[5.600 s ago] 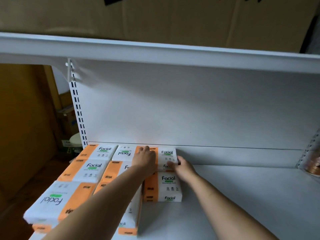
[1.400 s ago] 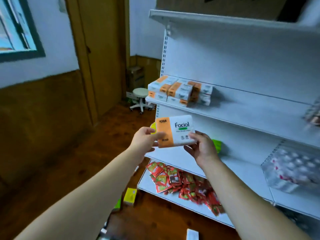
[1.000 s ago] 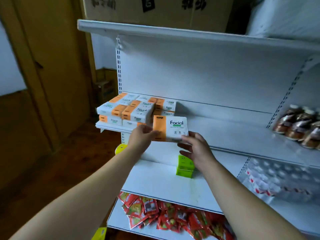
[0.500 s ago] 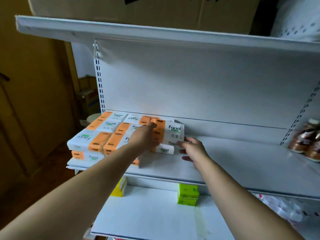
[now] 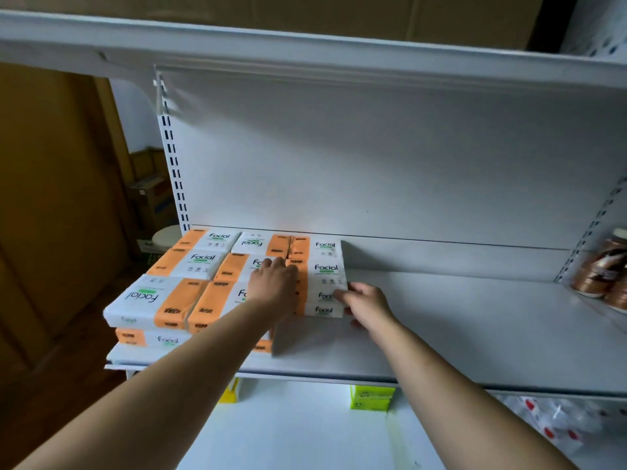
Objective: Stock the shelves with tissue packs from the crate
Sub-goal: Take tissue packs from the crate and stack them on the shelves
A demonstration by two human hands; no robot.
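Several white-and-orange "Facial" tissue packs (image 5: pixel 203 261) lie stacked in rows at the left end of the white shelf (image 5: pixel 475 334). One tissue pack (image 5: pixel 325 273) sits on top of the rightmost stack. My left hand (image 5: pixel 274 283) lies palm down over its orange left end, the fingers reaching onto the neighbouring pack. My right hand (image 5: pixel 366 303) pinches the right end of that pack, thumb on top and fingers at the stack's side. The crate is out of view.
The shelf is bare to the right of the stacks as far as brown bottles (image 5: pixel 607 266) at its right end. Another shelf (image 5: pixel 305 45) hangs overhead. On the lower shelf stand green boxes (image 5: pixel 371 398) and a yellow box (image 5: pixel 229 393).
Both hands carried one pack up from below to the shelf and set it on the rightmost stack. The view has closed in on the shelf.
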